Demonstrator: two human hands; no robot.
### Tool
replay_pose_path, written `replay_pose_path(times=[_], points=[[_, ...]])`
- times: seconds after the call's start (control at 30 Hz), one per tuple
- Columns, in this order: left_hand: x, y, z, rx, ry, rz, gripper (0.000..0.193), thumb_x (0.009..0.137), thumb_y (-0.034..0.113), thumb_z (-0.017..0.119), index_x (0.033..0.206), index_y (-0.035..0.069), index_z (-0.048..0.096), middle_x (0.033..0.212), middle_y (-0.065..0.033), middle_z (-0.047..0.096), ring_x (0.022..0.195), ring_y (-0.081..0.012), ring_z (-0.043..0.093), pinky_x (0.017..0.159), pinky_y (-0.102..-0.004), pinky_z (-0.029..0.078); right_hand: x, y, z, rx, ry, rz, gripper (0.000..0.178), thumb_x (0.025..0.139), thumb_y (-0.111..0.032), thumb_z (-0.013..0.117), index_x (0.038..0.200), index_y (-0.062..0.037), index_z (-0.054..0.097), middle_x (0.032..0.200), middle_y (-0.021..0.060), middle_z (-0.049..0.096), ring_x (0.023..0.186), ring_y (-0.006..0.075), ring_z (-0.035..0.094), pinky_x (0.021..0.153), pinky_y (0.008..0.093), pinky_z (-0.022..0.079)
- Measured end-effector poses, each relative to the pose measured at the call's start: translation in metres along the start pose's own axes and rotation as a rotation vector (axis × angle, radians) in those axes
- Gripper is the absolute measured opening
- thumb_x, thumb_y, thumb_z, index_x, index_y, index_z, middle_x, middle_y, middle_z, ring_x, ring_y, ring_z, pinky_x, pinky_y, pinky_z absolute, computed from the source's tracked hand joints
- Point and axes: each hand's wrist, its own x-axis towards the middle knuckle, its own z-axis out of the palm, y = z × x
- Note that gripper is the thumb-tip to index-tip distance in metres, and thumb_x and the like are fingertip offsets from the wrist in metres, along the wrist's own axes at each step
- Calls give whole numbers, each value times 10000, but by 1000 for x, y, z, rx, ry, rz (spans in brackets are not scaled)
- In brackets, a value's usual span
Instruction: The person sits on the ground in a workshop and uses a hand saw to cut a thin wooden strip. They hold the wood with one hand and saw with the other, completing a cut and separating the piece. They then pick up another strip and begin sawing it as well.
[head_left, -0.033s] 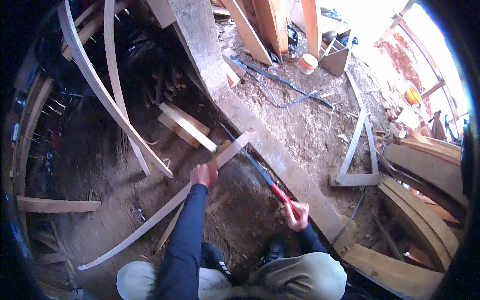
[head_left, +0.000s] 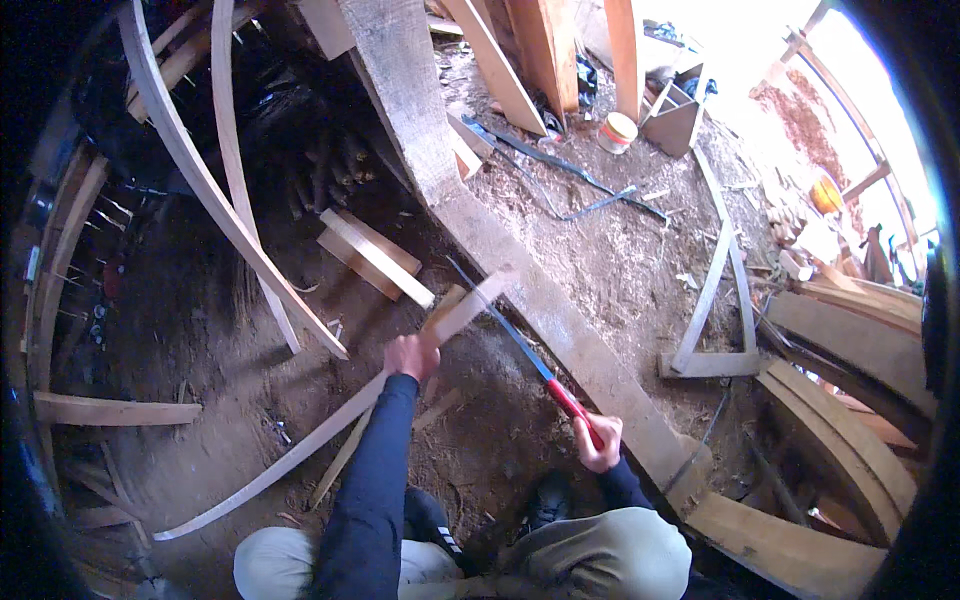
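My left hand (head_left: 410,356) is closed around a long, curved wooden strip (head_left: 305,455) and presses on it partway along. The strip's far end rests on a thick timber beam (head_left: 585,345). In my right hand (head_left: 598,446) is the red handle of a handsaw (head_left: 527,349). Its thin blade crosses the strip close to the beam, pointing away from me to the upper left. How deep the blade sits in the wood cannot be made out. A short board (head_left: 372,255) lies just beyond my left hand.
Curved wooden ribs (head_left: 190,165) stand at the left. Right of the beam are a narrow wooden frame (head_left: 712,280), a small tub (head_left: 617,132) and a dark strap (head_left: 560,160) on shavings-covered ground. More curved timbers (head_left: 835,435) lie at the right.
The saw and my right hand have shifted slightly toward me and to the right. My left hand and the strip have moved only a little.
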Motion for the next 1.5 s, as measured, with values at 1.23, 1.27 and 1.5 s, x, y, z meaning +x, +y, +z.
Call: replay_pose_path(times=[1.23, 1.27, 1.5], points=[[-21, 56, -50, -102, -51, 126, 222, 739, 266, 637, 873, 107, 711, 772, -189, 683, 765, -382, 678, 716, -456, 568, 26, -15, -6, -86, 59, 127, 266, 873, -120, 597, 633, -15, 554, 474, 82, 447, 378, 165, 481, 422, 297, 357], [-21, 60, -46, -110, -41, 141, 220, 736, 273, 647, 857, 101, 710, 770, -193, 682, 749, -383, 678, 709, -464, 567, 27, -15, -7, -8, 90, 203, 270, 877, -111, 588, 626, -14, 557, 473, 70, 456, 379, 165, 472, 425, 296, 352], [-16, 91, -31, -192, -77, 181, 184, 735, 226, 644, 818, 73, 705, 777, -235, 667, 782, -396, 673, 723, -468, 562, 17, -8, -35, 49, 135, 340, 402, 913, -209, 510, 558, -20, 487, 471, -7, 417, 413, 84, 394, 425, 264, 290]])
